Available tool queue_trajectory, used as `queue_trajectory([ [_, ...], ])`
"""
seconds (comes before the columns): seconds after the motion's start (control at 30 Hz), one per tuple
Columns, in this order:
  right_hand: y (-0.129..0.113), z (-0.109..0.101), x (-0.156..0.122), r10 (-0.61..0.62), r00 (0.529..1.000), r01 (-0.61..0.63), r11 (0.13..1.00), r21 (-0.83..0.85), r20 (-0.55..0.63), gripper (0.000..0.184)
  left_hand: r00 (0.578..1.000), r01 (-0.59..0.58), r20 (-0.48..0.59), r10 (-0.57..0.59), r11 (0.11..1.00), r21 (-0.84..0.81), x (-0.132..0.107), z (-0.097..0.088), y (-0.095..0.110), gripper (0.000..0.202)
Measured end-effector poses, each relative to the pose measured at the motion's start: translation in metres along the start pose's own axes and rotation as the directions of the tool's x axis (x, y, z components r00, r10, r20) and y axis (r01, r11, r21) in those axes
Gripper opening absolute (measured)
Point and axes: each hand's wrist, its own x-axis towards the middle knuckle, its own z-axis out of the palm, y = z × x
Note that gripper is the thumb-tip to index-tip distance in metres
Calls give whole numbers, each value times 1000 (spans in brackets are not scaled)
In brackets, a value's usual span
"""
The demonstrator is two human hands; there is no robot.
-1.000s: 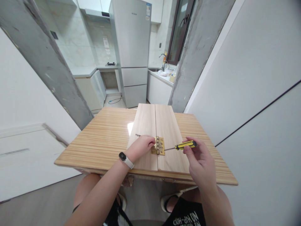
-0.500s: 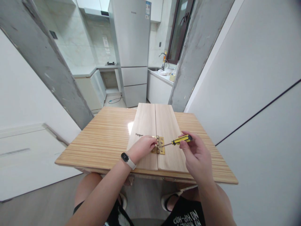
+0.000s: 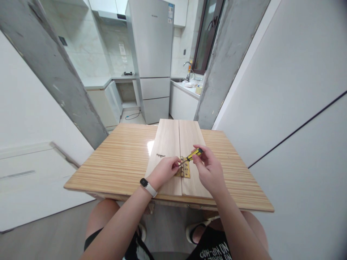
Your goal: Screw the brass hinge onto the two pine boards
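My right hand (image 3: pixel 210 168) grips a yellow and black screwdriver (image 3: pixel 194 154), its shaft slanting down and left across a brass hinge (image 3: pixel 186 169). The screwdriver's tip reaches the fingertips of my left hand (image 3: pixel 168 169). Those fingers are pinched together over the hinge's left leaf, most of which they hide; what they hold, if anything, I cannot make out. The hinge spans the seam between two pale wooden boards, the left board (image 3: pixel 167 135) and the right board (image 3: pixel 191 135). A few loose screws (image 3: pixel 160 155) lie on the left board, just beyond my left hand.
Both boards rest on a striped wooden table (image 3: pixel 124 155). Beyond it stand a tall silver fridge (image 3: pixel 154 43) and a counter with a sink and tap (image 3: pixel 187 68). White panels flank the table, and my knees are under its front edge.
My right hand has moved left with the screwdriver, whose tip has gone from the hinge's right leaf to my left fingertips. My left hand has stayed nearly still.
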Motion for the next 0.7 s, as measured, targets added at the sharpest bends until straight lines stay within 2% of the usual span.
queue_trajectory([
  [0.2, 5, 4, 7, -4, 999, 6, 999, -47, 36, 31, 1000, -16, 1, 16, 1000, -4, 0, -1, 3, 20],
  [0.5, 1, -2, 18, -41, 991, 57, 991, -120, 127, 37, 1000, -11, -8, 11, 1000, -8, -1, 1, -1, 24],
  [0.7, -7, -6, 28, -77, 965, 117, 982, -149, 249, 42, 1000, -10, -10, 10, 1000, -8, 0, 2, -2, 23],
])
